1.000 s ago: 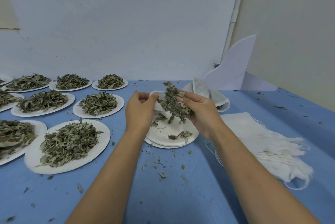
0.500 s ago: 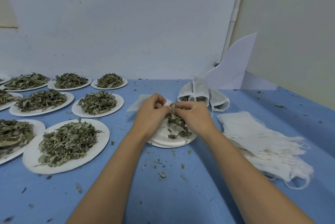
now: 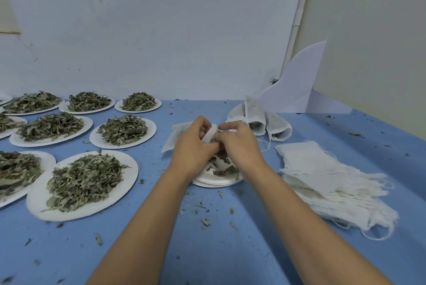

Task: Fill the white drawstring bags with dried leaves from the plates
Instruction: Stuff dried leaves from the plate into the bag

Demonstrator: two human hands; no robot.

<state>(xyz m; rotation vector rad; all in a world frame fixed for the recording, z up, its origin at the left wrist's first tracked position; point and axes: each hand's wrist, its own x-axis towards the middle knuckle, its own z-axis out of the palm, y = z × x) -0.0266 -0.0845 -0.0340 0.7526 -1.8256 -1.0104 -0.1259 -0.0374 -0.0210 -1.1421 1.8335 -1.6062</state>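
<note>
A second ago my right hand held the clump of dried green leaves up in the air. Now it is down, curled fingers stuffing that clump into the thin white drawstring bag, whose rim my left hand pinches open. Under both hands the round white paper plate holds only scraps, so I judge this portion is nearly bagged.

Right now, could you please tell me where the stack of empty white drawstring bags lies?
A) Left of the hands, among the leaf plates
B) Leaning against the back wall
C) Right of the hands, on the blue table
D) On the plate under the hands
C: the stack of empty bags lies flat on the blue table, to the right of the right hand.
</note>
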